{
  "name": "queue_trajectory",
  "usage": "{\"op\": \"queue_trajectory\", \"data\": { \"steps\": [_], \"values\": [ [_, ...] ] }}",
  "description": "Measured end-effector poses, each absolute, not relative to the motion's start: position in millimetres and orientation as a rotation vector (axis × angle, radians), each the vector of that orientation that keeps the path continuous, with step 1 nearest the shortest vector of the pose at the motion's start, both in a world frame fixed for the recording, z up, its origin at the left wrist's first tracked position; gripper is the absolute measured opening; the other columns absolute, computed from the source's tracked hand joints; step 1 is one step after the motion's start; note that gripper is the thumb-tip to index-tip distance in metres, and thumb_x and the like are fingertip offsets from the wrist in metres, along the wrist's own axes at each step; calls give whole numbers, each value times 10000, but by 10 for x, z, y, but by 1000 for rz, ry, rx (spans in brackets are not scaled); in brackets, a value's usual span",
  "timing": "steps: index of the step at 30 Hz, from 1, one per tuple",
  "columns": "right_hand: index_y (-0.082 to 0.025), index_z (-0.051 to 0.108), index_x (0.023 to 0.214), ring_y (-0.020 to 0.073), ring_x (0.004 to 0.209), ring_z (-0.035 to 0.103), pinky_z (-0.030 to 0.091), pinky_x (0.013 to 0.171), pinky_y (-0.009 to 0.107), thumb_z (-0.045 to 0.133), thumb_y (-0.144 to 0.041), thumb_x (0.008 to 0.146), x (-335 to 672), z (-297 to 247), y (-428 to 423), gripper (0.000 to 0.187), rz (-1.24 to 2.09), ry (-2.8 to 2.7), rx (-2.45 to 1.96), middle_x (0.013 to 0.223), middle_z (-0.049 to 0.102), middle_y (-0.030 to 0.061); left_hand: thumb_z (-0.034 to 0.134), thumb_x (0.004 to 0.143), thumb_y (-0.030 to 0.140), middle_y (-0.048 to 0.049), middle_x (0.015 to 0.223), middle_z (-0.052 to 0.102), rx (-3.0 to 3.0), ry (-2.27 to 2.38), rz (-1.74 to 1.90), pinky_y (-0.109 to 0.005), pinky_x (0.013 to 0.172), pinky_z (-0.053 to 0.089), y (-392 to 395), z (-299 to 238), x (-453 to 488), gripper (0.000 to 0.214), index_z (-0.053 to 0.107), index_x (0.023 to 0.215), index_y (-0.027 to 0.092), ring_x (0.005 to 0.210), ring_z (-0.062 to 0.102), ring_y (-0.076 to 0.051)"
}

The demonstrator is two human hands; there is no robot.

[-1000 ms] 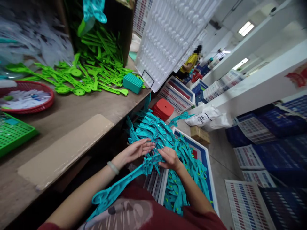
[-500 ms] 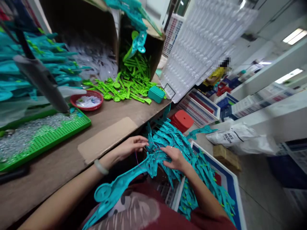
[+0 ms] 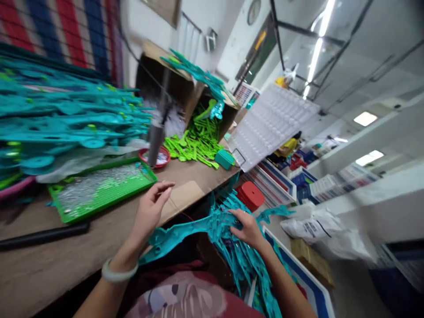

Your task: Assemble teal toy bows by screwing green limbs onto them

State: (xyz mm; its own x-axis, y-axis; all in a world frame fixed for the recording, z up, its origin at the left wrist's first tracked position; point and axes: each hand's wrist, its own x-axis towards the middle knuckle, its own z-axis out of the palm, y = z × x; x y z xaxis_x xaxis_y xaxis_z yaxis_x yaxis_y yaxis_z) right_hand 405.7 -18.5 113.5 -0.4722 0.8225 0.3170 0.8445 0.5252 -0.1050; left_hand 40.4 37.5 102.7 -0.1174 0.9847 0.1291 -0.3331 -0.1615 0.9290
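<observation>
My left hand (image 3: pixel 150 211) is lifted over the edge of the wooden bench (image 3: pixel 39 269), thumb and forefinger pinched on a thin string (image 3: pixel 181 211) that runs down to the teal parts. My right hand (image 3: pixel 247 229) is closed on a bundle of teal plastic parts (image 3: pixel 232 251), which hangs over a blue-and-white crate (image 3: pixel 314 291) beside the bench. One long teal piece (image 3: pixel 172 236) reaches from the bundle toward my lap.
On the bench lie a green tray (image 3: pixel 135 179) of small clear pieces, a red bowl (image 3: pixel 164 157), loose lime-green parts (image 3: pixel 195 148) spilling from a cardboard box (image 3: pixel 180 90), a black rod (image 3: pixel 43 236) and a tall teal stack (image 3: pixel 66 123). A red stool (image 3: pixel 251 194), white sack (image 3: pixel 311 227) and crates fill the floor.
My left hand has left the teal bundle and risen to the bench edge, drawing the string out. My right hand stays on the bundle. My view has tilted upward.
</observation>
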Motion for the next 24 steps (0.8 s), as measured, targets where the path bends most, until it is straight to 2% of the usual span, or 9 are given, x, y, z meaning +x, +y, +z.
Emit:
{"op": "queue_trajectory", "data": {
  "steps": [4, 8, 10, 14, 18, 21, 24],
  "values": [
    [-196, 596, 1274, 236, 916, 683, 566, 806, 353, 611, -177, 816, 3349, 1283, 515, 459, 17, -2596, -1223, 1020, 700, 97, 642, 895, 365, -41, 1089, 725, 1223, 1266, 1685, -312, 867, 475, -160, 915, -303, 210, 750, 1036, 253, 1018, 640, -204],
    [-208, 610, 1278, 224, 932, 668, 566, 838, 353, 642, -200, 826, 2504, 1161, 1241, 453, 249, -2809, -1017, 1006, 688, 76, 583, 897, 243, -26, 988, 748, 1221, 1289, 1817, -310, 859, 498, -490, 835, -674, 128, 709, 872, 242, 965, 680, -187],
    [-213, 613, 1284, 236, 985, 661, 566, 891, 388, 669, -232, 829, 2174, 1065, 1447, 459, 314, -2846, -933, 1057, 680, 87, 557, 876, 206, -21, 945, 747, 1173, 1281, 1814, -308, 836, 498, -559, 817, -739, 137, 665, 797, 232, 914, 683, -178],
    [-204, 581, 1331, 284, 1176, 597, 512, 1022, 488, 629, -287, 901, 1743, 1055, 1373, 440, 392, -2751, -842, 1244, 607, 152, 491, 857, 182, -23, 910, 722, 1146, 1319, 1664, -323, 849, 478, -558, 838, -707, 143, 592, 762, 219, 895, 663, -175],
    [-250, 543, 1402, 242, 1192, 607, 544, 994, 396, 599, -300, 955, 1350, 1135, 852, 453, 681, -2564, -512, 1270, 600, 125, 462, 795, 133, -9, 819, 666, 1215, 1424, 1514, -312, 789, 460, -480, 912, -480, 111, 519, 747, 214, 815, 620, -164],
    [-261, 680, 1196, 191, 1011, 676, 579, 862, 310, 584, -212, 965, 1162, 1038, 553, 255, 821, -2382, -372, 1095, 677, 78, 541, 731, 125, 34, 702, 562, 1244, 1569, 1408, -272, 632, 409, -448, 915, -253, 119, 472, 747, 220, 671, 531, -140],
    [-239, 740, 1033, 177, 928, 688, 571, 818, 290, 614, -191, 941, 1085, 814, 560, 163, 963, -2170, -347, 1000, 712, 60, 601, 724, 127, 30, 751, 605, 1268, 1675, 1342, -257, 597, 428, -487, 950, -165, 184, 546, 878, 211, 679, 568, -142]
  ]
}}
